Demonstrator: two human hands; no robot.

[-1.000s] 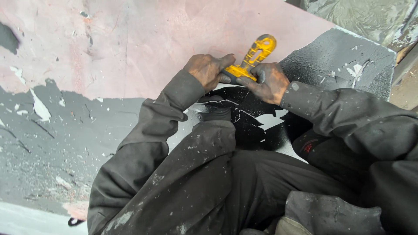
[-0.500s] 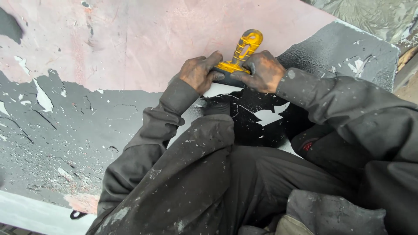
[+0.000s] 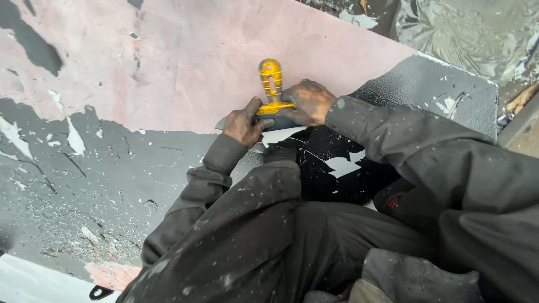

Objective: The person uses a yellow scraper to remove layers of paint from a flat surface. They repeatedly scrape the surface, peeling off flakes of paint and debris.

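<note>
Knees at six o'clock; beyond, left hand (image 3: 242, 122) and right hand (image 3: 307, 102), fingers clamped on the yellow scraper (image 3: 272, 90), blade at the grey paint (image 3: 112, 179) edge. Best kept low, pushing toward twelve o'clock over the pink panel (image 3: 213, 56).

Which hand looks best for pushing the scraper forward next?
Probably the right hand: it lies over the yellow scraper near its blade. The left hand only pinches the blade's left corner.
</note>
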